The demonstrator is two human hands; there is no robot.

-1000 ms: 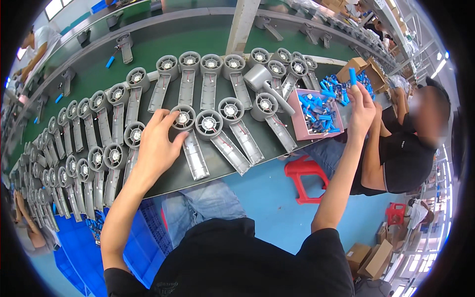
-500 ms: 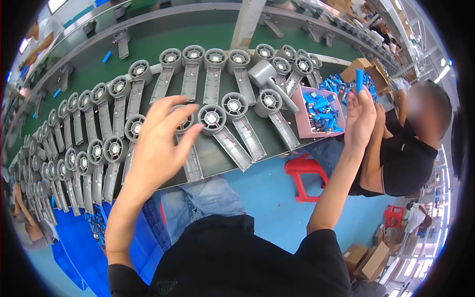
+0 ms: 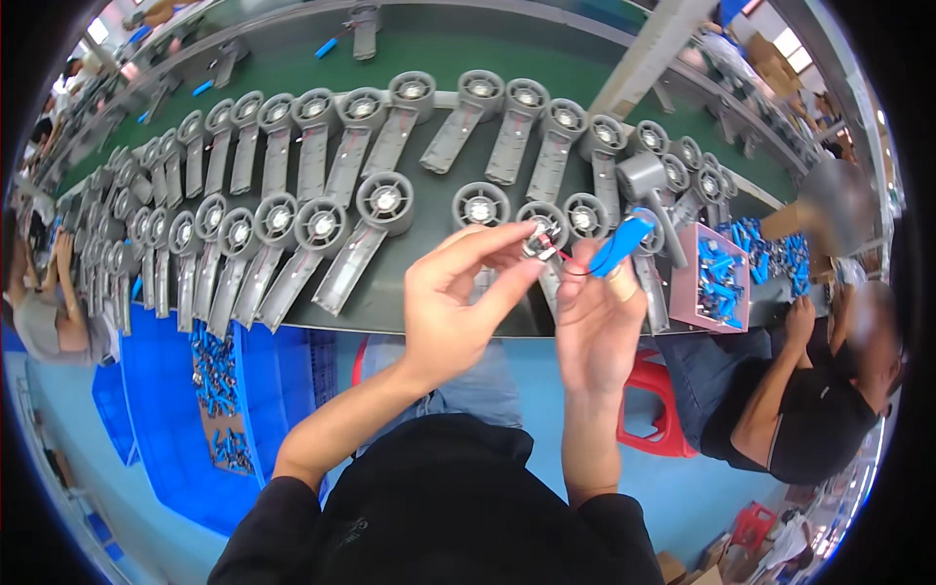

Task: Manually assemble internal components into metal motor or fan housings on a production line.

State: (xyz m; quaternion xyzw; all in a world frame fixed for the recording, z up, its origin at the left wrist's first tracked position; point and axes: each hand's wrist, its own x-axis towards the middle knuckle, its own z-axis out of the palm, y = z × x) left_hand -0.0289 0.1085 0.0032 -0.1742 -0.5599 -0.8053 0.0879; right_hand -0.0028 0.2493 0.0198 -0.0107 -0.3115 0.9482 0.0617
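Note:
My right hand holds a blue cylindrical battery between thumb and fingers, tilted up over the bench. Thin red and dark wires run from it to a small silver-and-white wired part. My left hand pinches that part between thumb and fingertips; its exact kind is too small to make out. Beneath and behind both hands lie grey handheld fan housings, one fan housing just beyond my left fingers. Their handles are partly hidden by my hands.
Rows of grey open fan housings cover the bench. A pink box of blue batteries stands at the right, beside loose batteries and a seated co-worker. Blue crates stand lower left; a red stool stands lower right.
My right hand has brought the battery left and nearer. My left hand, spread and bare before, now pinches the small wired part. The view has turned to the left.

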